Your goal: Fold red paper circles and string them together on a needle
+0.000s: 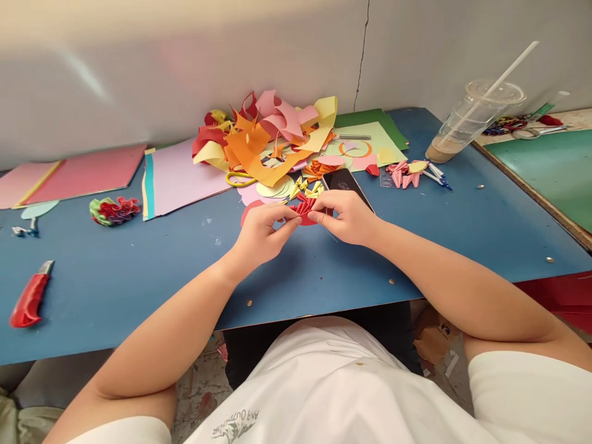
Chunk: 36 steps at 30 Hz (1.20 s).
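Shirt (333, 382); hands (261, 234) pinch red paper (304, 204); cup (476, 117) holds brown liquid (443, 150).

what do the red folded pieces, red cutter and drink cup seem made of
Red folded pieces: likely matte paper, with thin folds showing. Red cutter: probably glossy plastic handle, showing highlights. Drink cup: clear, shiny, probably plastic; the straw shows through.

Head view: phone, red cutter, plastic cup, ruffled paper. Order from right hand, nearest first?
1. Phone: just beyond the right hand, partly hidden by it.
2. Plastic cup: to the right, farther back.
3. Ruffled paper: left side.
4. Red cutter: far left.
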Each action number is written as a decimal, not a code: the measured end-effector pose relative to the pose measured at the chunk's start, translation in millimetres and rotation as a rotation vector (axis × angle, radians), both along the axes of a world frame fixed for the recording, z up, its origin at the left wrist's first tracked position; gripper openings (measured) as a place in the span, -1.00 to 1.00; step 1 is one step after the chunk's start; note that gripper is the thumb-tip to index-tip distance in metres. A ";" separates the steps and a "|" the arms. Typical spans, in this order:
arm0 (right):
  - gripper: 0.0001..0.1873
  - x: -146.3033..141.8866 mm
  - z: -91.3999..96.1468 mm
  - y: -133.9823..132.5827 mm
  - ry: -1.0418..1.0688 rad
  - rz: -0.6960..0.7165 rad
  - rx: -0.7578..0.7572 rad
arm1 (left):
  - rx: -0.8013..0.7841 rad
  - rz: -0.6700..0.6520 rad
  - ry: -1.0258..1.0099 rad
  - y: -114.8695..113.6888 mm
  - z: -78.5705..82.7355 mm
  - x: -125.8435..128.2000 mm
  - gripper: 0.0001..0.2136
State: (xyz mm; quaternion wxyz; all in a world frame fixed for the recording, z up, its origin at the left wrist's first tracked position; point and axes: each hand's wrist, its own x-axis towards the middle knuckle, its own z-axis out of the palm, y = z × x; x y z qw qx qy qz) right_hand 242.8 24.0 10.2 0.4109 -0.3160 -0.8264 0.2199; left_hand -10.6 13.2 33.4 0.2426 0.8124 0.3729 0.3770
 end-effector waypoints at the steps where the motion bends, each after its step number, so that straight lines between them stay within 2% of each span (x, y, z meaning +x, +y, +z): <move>1: -0.74 -1.1 -0.7 -0.6 0.008 -0.002 0.009 | 0.036 0.010 0.023 0.4 0.1 -0.6 -0.76; 3: -0.84 -3.4 -3.1 -1.3 0.035 0.000 0.007 | 0.053 0.015 0.052 1.9 -0.9 -1.4 -0.76; 4: -0.83 -4.6 -4.7 -1.4 0.056 0.001 -0.012 | 0.032 0.011 0.047 2.9 -1.8 -1.5 -0.78; 7: -0.71 -7.5 -8.7 -0.4 0.122 -0.017 -0.121 | -0.157 0.022 -0.046 5.4 -5.4 -1.0 -0.83; 8: -0.72 -8.3 -9.4 0.1 0.147 -0.035 -0.168 | -0.246 0.030 -0.107 5.9 -6.6 -0.3 -0.76; 11: -0.81 -10.6 -9.0 2.2 0.242 -0.107 -0.311 | -0.474 0.035 -0.248 6.5 -9.8 3.3 -0.30; 12: -0.84 -11.5 -8.4 2.9 0.278 -0.124 -0.352 | -0.524 0.042 -0.279 6.5 -10.9 4.9 -0.24; 14: -0.85 -13.5 -7.1 4.0 0.345 -0.137 -0.425 | -0.580 0.055 -0.347 6.4 -13.5 8.7 -0.24; 22: -0.72 -17.5 -5.4 4.0 0.436 -0.048 -0.552 | -0.567 0.052 -0.478 9.4 -21.7 12.3 -0.41; 31: -0.68 -13.3 -7.6 3.8 0.347 0.045 -0.479 | -0.525 0.056 -0.428 11.6 -19.9 10.3 -0.72; 36: -0.75 -14.3 -7.6 3.4 0.324 0.077 -0.436 | -0.523 0.070 -0.431 9.5 -19.6 10.6 -0.59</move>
